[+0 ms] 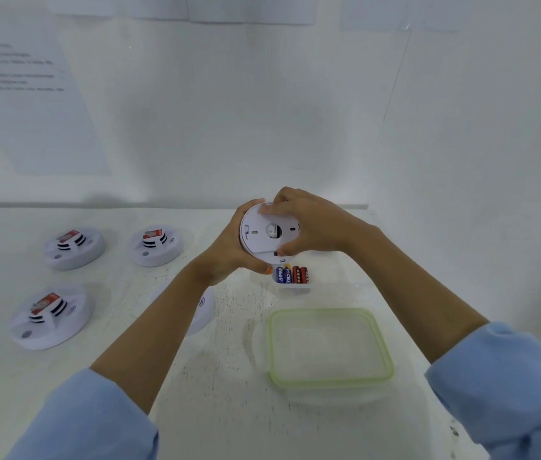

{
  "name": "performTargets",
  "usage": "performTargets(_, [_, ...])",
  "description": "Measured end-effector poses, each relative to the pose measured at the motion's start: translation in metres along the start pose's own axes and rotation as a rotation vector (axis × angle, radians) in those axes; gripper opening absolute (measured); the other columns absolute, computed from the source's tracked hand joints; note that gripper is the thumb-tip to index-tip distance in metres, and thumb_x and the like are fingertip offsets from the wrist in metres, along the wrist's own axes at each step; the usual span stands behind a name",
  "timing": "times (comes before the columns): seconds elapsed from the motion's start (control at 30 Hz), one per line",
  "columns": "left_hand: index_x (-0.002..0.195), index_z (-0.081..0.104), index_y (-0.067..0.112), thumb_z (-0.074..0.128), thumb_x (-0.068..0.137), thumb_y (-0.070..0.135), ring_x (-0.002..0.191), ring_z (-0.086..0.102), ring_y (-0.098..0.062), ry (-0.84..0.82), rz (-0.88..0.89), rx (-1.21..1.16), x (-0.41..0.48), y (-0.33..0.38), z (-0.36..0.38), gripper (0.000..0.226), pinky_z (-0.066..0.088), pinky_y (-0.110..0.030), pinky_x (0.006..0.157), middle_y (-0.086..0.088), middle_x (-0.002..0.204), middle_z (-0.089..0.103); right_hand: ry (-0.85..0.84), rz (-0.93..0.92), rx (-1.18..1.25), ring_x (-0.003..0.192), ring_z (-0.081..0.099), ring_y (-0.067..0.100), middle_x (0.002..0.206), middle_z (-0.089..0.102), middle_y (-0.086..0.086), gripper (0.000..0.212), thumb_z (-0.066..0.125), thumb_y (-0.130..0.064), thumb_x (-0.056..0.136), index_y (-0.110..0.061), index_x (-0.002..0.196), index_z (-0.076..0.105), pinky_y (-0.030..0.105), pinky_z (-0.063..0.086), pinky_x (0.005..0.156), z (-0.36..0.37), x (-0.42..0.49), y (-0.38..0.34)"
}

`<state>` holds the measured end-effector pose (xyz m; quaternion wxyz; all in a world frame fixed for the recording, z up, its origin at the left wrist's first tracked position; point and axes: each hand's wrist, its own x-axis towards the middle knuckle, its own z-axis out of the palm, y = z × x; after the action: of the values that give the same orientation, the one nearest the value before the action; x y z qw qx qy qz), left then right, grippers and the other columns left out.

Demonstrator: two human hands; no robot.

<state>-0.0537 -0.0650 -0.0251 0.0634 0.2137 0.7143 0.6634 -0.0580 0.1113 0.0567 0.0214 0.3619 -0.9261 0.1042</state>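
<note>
spare detectors (73, 247); batteries (292, 275); green-rimmed container (271, 346); wall notice (30, 104)

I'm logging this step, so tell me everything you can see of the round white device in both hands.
The round white device looks plastic: a disc held up, flat back tilted toward the camera, with slots and a central hole. The left hand cups its rim; the right hand grips its back.

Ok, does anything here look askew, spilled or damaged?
Nothing stands out. Left hand and right hand grip the smoke detector; batteries sit in their small tray; the green-rimmed container stands level. The table shows faint scuffs.
</note>
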Motion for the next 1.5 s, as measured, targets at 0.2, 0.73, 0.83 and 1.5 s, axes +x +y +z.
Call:
performTargets(0.2, [0.136,0.031,0.024,0.082,0.046,0.004,0.119,0.050,-0.016,-0.011,0.006,0.022,0.000,-0.001,0.002,0.106,0.053,-0.028,0.079,-0.004,0.134,0.043,0.027,-0.007,-0.009,0.098,0.040,0.014,0.111,0.045,0.002,0.062,0.069,-0.038,0.076,-0.028,0.133,0.047,0.027,0.039,0.080,0.002,-0.004,0.003])
performTargets(0.73, [0.132,0.033,0.021,0.075,0.048,-0.010,0.104,0.057,-0.004,0.148,0.037,-0.022,-0.004,0.009,0.011,0.099,0.054,-0.023,0.072,0.003,0.124,0.049,0.147,-0.063,0.128,0.105,0.036,0.018,0.119,0.042,0.009,0.055,0.066,-0.027,0.083,-0.015,0.133,0.049,0.022,0.032,0.089,0.022,-0.003,0.012])
performTargets(0.83, [0.133,0.033,0.018,0.077,0.046,-0.007,0.100,0.058,-0.002,0.221,0.063,0.001,-0.005,0.011,0.014,0.100,0.053,-0.021,0.070,0.004,0.121,0.051,0.199,-0.046,0.180,0.112,0.037,0.023,0.121,0.042,0.012,0.054,0.067,-0.025,0.083,-0.012,0.132,0.049,0.021,0.029,0.092,0.030,-0.001,0.014])
performTargets(1.5, [0.144,0.013,0.032,0.086,0.058,0.025,0.101,0.053,-0.023,0.337,0.084,0.881,-0.021,0.027,-0.023,0.113,0.048,-0.039,0.087,-0.007,0.117,0.052,0.321,0.299,1.394,0.097,0.061,0.021,0.118,0.053,0.008,0.068,0.061,0.002,0.082,-0.030,0.135,0.034,0.038,0.058,0.074,0.067,0.030,-0.038])
